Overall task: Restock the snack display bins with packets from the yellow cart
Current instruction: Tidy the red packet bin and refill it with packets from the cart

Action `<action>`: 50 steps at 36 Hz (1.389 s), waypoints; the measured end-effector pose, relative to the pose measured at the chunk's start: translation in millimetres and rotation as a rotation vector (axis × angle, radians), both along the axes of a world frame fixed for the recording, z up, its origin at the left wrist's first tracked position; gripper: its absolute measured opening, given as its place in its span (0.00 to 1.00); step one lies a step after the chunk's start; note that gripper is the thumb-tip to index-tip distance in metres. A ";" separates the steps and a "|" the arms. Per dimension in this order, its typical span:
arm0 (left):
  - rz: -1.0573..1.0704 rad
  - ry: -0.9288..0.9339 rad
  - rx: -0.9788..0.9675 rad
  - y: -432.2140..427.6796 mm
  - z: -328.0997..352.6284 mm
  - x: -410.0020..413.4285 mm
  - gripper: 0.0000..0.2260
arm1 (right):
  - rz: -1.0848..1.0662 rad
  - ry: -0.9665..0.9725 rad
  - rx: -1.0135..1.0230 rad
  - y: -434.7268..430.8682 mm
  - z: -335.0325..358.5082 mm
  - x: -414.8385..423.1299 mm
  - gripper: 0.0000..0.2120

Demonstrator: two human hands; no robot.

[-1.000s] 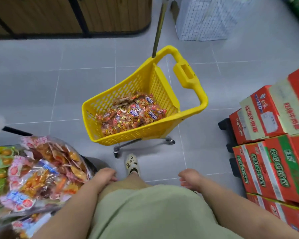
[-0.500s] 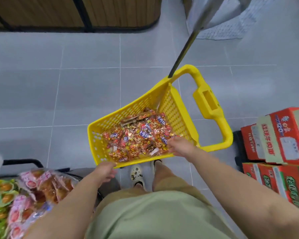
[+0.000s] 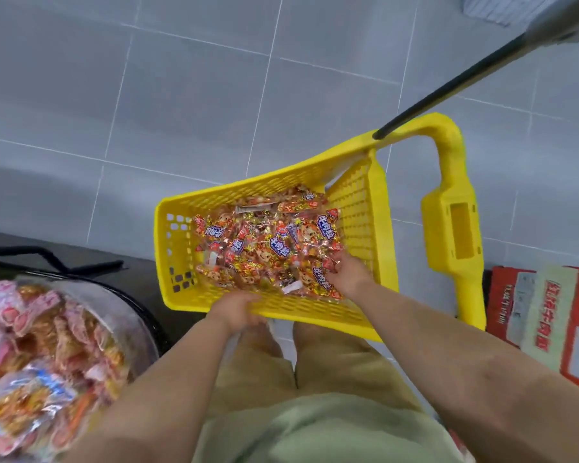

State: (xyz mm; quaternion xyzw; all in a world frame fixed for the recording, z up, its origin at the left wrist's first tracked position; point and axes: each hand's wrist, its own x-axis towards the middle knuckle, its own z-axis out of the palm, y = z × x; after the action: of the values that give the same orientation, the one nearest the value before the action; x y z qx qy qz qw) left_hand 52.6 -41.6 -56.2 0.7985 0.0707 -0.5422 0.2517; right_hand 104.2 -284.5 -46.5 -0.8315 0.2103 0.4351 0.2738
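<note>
Right hand [image 3: 346, 274] now half-buried among packets [image 3: 264, 242].

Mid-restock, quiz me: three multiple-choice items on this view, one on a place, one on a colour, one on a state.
1. Where is the right hand?
A. In the yellow cart, among the packets.
B. On the cart's handle.
C. On the floor.

2. What colour are the cartons right of the cart?
A. Blue.
B. Mainly red.
C. Black.

3. What is the left hand doing?
A. Hanging free.
B. Holding the cart's near rim.
C. Carrying packets.

Answers: 1 A, its fingers reach into the heap; 2 B, red print shows at the frame's right edge; 3 B, its fingers curl over the rim.
</note>
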 end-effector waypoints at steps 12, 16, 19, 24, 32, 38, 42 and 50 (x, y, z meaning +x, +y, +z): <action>-0.369 -0.111 0.080 -2.0 -12.9 -8.8 0.18 | 0.174 -0.160 -0.093 10.2 -20.0 -12.3 0.10; -0.352 -0.126 0.085 -1.9 -13.7 -9.6 0.18 | 0.056 -0.196 0.062 16.5 -11.1 -15.5 0.06; -0.184 -0.044 0.027 -2.2 -13.8 -2.5 0.22 | -0.078 -0.308 0.203 20.2 1.4 -13.4 0.07; 0.489 0.292 -0.303 7.8 2.5 22.3 0.38 | -0.514 -0.160 0.553 39.2 20.2 -4.9 0.10; 1.239 0.230 -0.418 22.3 11.9 36.0 0.25 | -0.581 0.024 0.728 53.1 14.4 5.4 0.11; 1.071 0.396 -0.365 7.9 8.1 36.0 0.39 | -0.502 0.087 0.698 56.0 3.3 3.1 0.10; 1.111 0.316 -0.271 5.8 -2.2 32.5 0.38 | -0.360 -0.248 0.137 34.7 -15.6 6.1 0.15; 1.213 0.241 -0.262 18.9 -12.4 25.1 0.19 | 0.373 -0.036 -0.238 6.6 -30.4 -3.4 0.20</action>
State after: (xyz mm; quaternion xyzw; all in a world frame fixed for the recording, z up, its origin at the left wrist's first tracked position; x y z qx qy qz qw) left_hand 77.8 -22.7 -68.6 0.5124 0.4718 -0.3935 0.6001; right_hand 100.8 -277.8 -76.9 -0.8901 0.0978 0.4355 0.0925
